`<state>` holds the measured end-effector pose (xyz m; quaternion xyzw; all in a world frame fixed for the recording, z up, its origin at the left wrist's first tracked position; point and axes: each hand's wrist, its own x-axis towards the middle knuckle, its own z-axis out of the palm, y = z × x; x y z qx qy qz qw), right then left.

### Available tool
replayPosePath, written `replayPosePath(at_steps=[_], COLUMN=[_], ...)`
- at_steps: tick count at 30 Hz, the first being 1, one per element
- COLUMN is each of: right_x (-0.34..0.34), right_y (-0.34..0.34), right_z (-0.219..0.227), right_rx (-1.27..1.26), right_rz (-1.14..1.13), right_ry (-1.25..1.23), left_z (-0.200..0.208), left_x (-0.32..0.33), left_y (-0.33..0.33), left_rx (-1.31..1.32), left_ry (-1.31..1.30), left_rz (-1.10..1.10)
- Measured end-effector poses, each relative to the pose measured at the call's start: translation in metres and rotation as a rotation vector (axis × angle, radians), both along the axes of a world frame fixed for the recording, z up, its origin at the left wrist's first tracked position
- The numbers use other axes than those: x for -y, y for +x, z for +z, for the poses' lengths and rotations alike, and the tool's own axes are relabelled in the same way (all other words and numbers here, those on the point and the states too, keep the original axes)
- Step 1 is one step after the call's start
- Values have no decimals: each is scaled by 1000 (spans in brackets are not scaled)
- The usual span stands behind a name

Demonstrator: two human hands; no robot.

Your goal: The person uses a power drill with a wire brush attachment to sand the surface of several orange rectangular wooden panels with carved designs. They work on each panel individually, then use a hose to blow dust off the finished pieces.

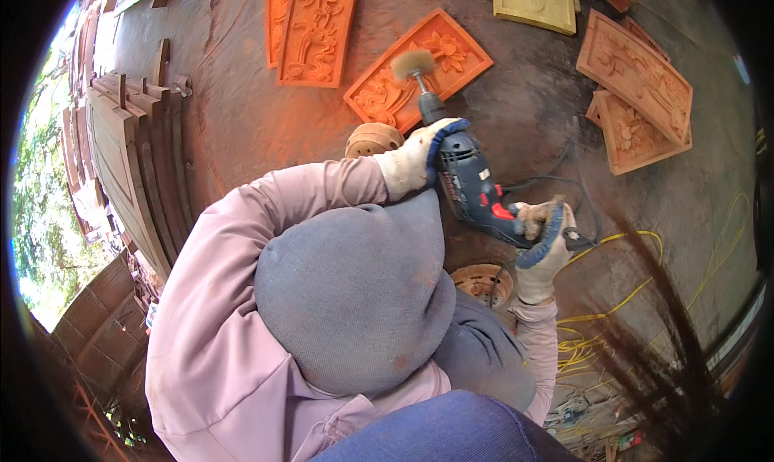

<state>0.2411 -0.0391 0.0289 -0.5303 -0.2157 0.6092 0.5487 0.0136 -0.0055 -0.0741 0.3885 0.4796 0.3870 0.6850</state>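
Stained floor (516, 83), left arm (274, 200) bent, gloved hands (409, 162) gripping a drill (468, 180)

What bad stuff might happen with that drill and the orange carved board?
The round brush, over the orange carved panel, might scuff the carving if pressed hard. The gloved left hand holds the drill near its chuck, so cloth could catch if it slips forward. The loose yellow cord might trip someone.

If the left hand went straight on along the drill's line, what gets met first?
The left hand grips the drill, so its round brush leads. First is likely the carved orange panel behind the brush in view; depth is unclear, they may already touch.
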Motion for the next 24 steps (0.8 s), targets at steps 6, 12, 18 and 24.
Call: replayPosePath(at_steps=[6, 12, 18, 24], right_x=[-39, -76, -92, -90], right_y=[-7, 1, -2, 10], right_z=[7, 8, 13, 7], right_rx=[80, 119, 149, -6], right_rz=[127, 43, 141, 235], right_ry=[-18, 119, 50, 122], left_z=[21, 15, 4, -13], left_x=[-24, -72, -79, -60], left_y=[-9, 23, 11, 12], left_rx=[756, 504, 734, 725], left_ry=[-911, -664, -846, -684], left_rz=[274, 388, 369, 416])
